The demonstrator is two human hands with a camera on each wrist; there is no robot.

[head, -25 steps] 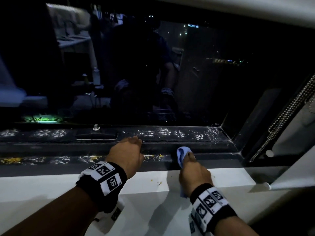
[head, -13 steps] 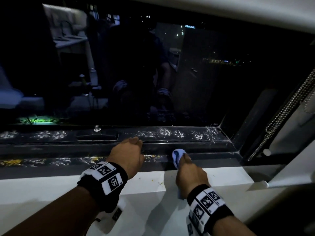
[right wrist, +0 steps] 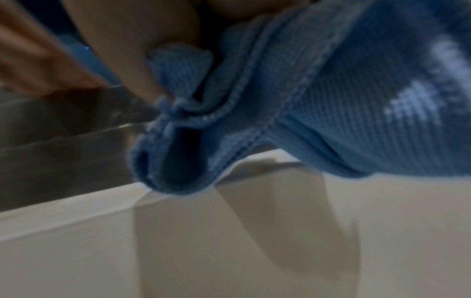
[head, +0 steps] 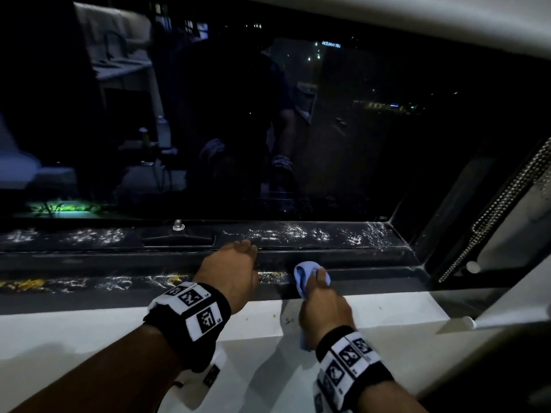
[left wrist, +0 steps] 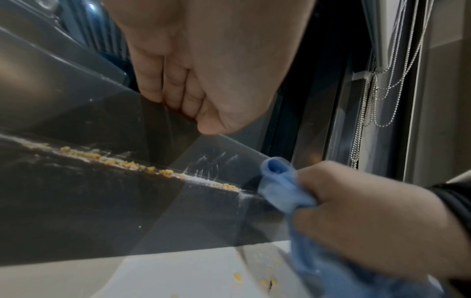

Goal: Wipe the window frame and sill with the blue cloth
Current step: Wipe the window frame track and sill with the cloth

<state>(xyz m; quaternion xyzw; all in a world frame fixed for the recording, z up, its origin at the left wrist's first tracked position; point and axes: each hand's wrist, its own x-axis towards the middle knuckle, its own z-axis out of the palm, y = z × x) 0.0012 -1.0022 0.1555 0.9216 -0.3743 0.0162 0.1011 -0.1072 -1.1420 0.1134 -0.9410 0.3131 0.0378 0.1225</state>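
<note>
Right hand (left wrist: 377,217) grips blue cloth (left wrist: 282,185) — crumbs (left wrist: 122,163) beside.

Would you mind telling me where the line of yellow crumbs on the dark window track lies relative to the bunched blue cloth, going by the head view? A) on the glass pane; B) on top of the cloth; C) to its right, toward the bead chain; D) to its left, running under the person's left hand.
D: in the head view the yellow crumbs lie left of the bunched blue cloth, running toward the left hand.
</note>
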